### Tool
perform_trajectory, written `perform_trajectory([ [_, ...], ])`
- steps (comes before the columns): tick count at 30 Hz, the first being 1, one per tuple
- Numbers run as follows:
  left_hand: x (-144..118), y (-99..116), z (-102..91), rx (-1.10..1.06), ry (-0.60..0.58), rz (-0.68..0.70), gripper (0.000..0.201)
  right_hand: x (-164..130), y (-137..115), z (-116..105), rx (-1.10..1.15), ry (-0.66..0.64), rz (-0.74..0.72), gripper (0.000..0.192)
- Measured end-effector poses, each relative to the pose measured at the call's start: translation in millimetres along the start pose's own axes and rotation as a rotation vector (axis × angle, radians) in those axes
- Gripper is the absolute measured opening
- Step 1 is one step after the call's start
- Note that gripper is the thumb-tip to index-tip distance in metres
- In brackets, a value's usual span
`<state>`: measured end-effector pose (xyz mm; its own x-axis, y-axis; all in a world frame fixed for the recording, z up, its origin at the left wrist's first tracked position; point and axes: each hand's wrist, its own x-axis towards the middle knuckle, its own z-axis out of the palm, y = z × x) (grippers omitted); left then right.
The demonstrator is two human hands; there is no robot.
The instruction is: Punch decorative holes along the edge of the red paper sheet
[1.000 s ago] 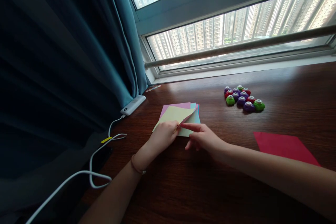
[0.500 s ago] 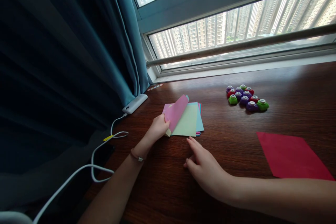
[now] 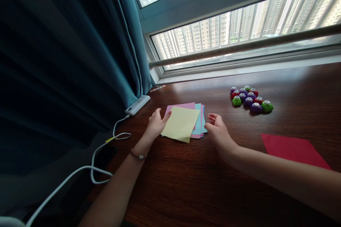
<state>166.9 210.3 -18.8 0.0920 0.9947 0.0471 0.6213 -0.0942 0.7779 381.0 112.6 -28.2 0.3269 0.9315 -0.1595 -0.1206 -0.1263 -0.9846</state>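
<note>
Paper stack [image 3: 198, 124] is flanked by left hand [image 3: 156, 124] and right hand [image 3: 218, 131], fingers apart; loose yellow sheet [image 3: 181, 123] may be nudged askew.

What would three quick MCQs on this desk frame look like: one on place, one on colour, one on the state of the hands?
1. Where does the red sheet lie?
A. on the paper stack
B. alone on the desk, right of the stack
C. on the window sill

2. What colour is the top sheet of the paper stack?
A. yellow
B. blue
C. red

3. How are the hands?
A. both gripping paper
B. both open, one at each side of the stack
C. both on the punches

Answers: 1 B, it lies apart by the right forearm. 2 A, pale yellow lies uppermost. 3 B, left hand and right hand show spread fingers holding nothing.
</note>
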Motion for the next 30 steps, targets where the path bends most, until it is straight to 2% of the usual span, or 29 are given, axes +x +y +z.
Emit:
perform_trajectory([
  [2, 4.4, -8.9, 7.6, -0.027, 0.033, -0.051, 0.034, 3.7, 1.6, 1.0, 0.0, -0.074, 0.024, 0.048],
  [6, 3.8, -11.6, 17.7, -0.123, 0.027, -0.091, 0.03, 2.4, 4.7, 3.1, -0.003, -0.198, 0.034, 0.044],
  [13, 3.6, -8.2, 21.5, -0.294, 0.012, -0.082, 0.032, 13.4, 8.9, 1.3, -0.062, -0.274, -0.021, 0.056],
  [17, 7.3, -13.8, 24.7, -0.37, 0.014, -0.088, 0.033, 30.4, 9.4, 0.6, -0.133, -0.328, -0.068, 0.063],
  [22, 8.0, -12.7, 24.1, -0.418, 0.06, -0.108, 0.031, 53.3, 10.0, -1.5, -0.132, -0.384, -0.144, 0.062],
  [30, 0.4, -7.8, 29.9, -0.314, 0.072, 0.014, 0.045, 33.5, 15.1, 2.7, -0.054, -0.429, -0.071, 0.066],
])
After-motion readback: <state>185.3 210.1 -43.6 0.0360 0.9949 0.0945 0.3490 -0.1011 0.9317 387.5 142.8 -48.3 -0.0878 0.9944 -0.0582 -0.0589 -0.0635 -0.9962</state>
